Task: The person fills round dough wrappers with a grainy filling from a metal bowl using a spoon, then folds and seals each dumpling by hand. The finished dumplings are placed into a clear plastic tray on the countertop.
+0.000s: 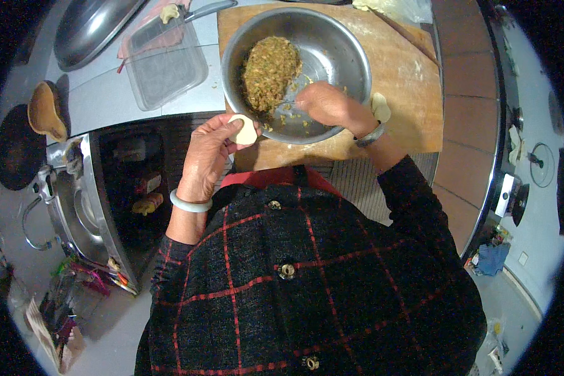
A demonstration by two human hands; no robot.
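Note:
My left hand [209,143] holds a round, pale dough wrapper [243,130] between thumb and fingers at the near-left rim of a steel bowl [338,37]. A mound of chopped filling [270,70] lies against the bowl's left side, with crumbs scattered over the bottom. Above the near-right part of the bowl is my right hand [326,105], its fingers curled downward. Blur and the angle hide whether anything is between those fingers. Beside my right wrist, pale dough wrappers [381,108] lie on the floured wooden board [404,127].
A clear plastic container [167,77] stands left of the board, with a dough piece [169,13] at its far edge near a grey handle [211,8]. Dark wooden stick [404,35] lies at the board's far right. Farther left are a gourd ladle [47,113] and a sink [87,211].

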